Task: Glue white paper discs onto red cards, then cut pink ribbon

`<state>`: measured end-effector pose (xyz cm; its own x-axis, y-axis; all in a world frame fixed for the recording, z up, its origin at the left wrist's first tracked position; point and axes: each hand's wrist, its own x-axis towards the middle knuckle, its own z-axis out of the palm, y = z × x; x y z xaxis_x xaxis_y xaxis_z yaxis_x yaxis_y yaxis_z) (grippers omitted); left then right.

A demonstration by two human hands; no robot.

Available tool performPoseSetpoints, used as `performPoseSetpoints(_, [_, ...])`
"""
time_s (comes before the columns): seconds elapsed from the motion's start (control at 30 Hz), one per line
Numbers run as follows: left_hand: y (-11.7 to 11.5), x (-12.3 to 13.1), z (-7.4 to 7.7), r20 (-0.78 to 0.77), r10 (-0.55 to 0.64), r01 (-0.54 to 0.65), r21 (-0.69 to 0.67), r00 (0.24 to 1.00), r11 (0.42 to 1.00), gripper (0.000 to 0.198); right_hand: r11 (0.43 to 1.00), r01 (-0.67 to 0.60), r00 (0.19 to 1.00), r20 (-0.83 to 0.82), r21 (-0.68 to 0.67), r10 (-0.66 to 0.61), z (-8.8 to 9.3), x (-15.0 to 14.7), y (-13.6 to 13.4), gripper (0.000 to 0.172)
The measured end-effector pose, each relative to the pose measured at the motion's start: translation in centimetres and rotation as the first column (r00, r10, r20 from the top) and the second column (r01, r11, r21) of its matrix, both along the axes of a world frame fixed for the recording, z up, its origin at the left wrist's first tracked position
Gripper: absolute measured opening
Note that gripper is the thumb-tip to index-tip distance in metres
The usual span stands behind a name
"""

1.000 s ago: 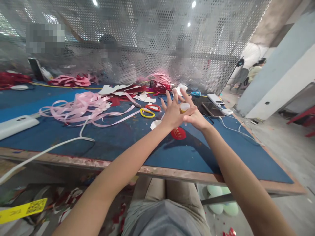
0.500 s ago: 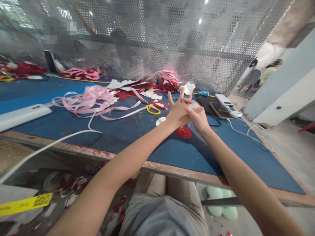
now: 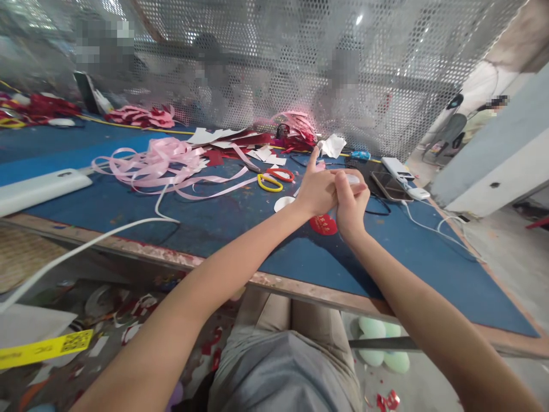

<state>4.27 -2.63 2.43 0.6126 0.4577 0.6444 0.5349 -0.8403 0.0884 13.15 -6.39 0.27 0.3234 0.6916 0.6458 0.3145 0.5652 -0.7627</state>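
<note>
My hands meet above the blue table (image 3: 223, 220). My right hand (image 3: 351, 203) is closed round a small pale bottle (image 3: 353, 179), of which only the top shows above the fingers. My left hand (image 3: 316, 189) presses against the right one, its fingers curled and one finger pointing up. What the left fingers hold, if anything, is hidden. A red round cut-out (image 3: 323, 224) lies on the table just below both hands, and a white paper disc (image 3: 283, 203) lies beside my left wrist.
Yellow-handled scissors (image 3: 269, 183) and red-handled scissors (image 3: 278, 173) lie left of the hands, near tangled pink ribbon (image 3: 158, 165). A phone (image 3: 388, 186), a power bank (image 3: 398, 170) and a white cable (image 3: 429, 226) sit at the right. People work behind the perforated screen (image 3: 274, 68).
My left fingers, spread wide before, have curled until only one points up. My right hand has closed more tightly round the bottle. Both hands have dropped slightly.
</note>
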Motion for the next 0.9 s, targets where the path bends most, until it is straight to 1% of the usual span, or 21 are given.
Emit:
performPoseSetpoints(0.1, [0.1, 0.0, 0.1, -0.026, -0.005, 0.004, -0.03, 1.0, 1.0, 0.037, 0.998, 0.046, 0.998, -0.03, -0.031, -0.047, -0.2, -0.3, 0.0, 0.03])
performPoseSetpoints(0.2, [0.5, 0.2, 0.1, -0.07, 0.038, -0.049, -0.163, 0.997, 0.985, 0.029, 0.999, 0.037, 0.997, -0.062, -0.023, -0.039, -0.3, -0.2, 0.5, 0.031])
performPoseSetpoints(0.27, [0.8, 0.4, 0.1, -0.047, 0.069, -0.079, -0.272, 0.997, 0.959, 0.027, 0.999, -0.005, 0.995, -0.096, -0.033, 0.002, -0.4, 0.0, 1.3, 0.032])
performPoseSetpoints(0.33, [1.2, 0.4, 0.0, 0.047, 0.064, -0.043, -0.358, 0.997, 0.933, 0.029, 0.994, -0.088, 0.986, -0.15, -0.059, 0.078, -0.5, 0.3, 2.2, 0.033])
performPoseSetpoints(0.4, [1.6, 0.4, -0.1, 0.177, 0.07, 0.008, -0.405, 0.982, 0.914, 0.032, 0.981, -0.175, 0.964, -0.215, -0.08, 0.155, -0.5, 0.4, 3.1, 0.035])
performPoseSetpoints(0.47, [1.9, 0.4, -0.2, 0.311, 0.114, 0.026, -0.411, 0.944, 0.911, 0.028, 0.966, -0.238, 0.942, -0.264, -0.098, 0.205, -0.4, 0.5, 3.6, 0.037])
performPoseSetpoints(0.53, [2.1, 0.5, -0.4, 0.422, 0.148, 0.044, -0.412, 0.894, 0.91, 0.025, 0.943, -0.307, 0.924, -0.276, -0.125, 0.264, -0.1, 0.6, 3.6, 0.037])
performPoseSetpoints(0.6, [2.3, 0.7, -0.5, 0.51, 0.118, 0.143, -0.444, 0.852, 0.885, 0.024, 0.91, -0.385, 0.902, -0.272, -0.156, 0.335, 0.4, 0.9, 3.4, 0.036])
performPoseSetpoints(0.63, [2.5, 0.8, -0.6, 0.544, 0.08, 0.224, -0.47, 0.835, 0.854, 0.024, 0.892, -0.417, 0.889, -0.282, -0.171, 0.362, 0.7, 1.1, 3.3, 0.036])
performPoseSetpoints(0.7, [2.8, 0.9, -0.6, 0.594, -0.026, 0.401, -0.511, 0.804, 0.76, 0.025, 0.864, -0.462, 0.858, -0.349, -0.199, 0.378, 1.1, 1.6, 3.1, 0.038])
performPoseSetpoints(0.73, [2.9, 0.9, -0.6, 0.604, -0.077, 0.464, -0.518, 0.793, 0.718, 0.025, 0.852, -0.478, 0.841, -0.389, -0.211, 0.376, 1.3, 1.9, 3.0, 0.04])
performPoseSetpoints(0.77, [3.0, 0.9, -0.5, 0.6, -0.114, 0.493, -0.517, 0.792, 0.7, 0.026, 0.84, -0.494, 0.827, -0.42, -0.223, 0.375, 1.4, 2.2, 3.0, 0.042])
performPoseSetpoints(0.8, [3.1, 0.9, -0.5, 0.585, -0.128, 0.486, -0.509, 0.801, 0.711, 0.026, 0.831, -0.505, 0.818, -0.434, -0.231, 0.377, 1.5, 2.4, 3.0, 0.044])
performPoseSetpoints(0.87, [3.2, 0.8, -0.3, 0.552, -0.092, 0.399, -0.468, 0.829, 0.788, 0.025, 0.828, -0.509, 0.823, -0.413, -0.235, 0.389, 1.6, 2.5, 2.9, 0.046])
performPoseSetpoints(0.9, [3.2, 0.7, -0.3, 0.538, -0.063, 0.348, -0.447, 0.841, 0.824, 0.024, 0.838, -0.495, 0.835, -0.392, -0.229, 0.386, 1.6, 2.5, 2.9, 0.046])
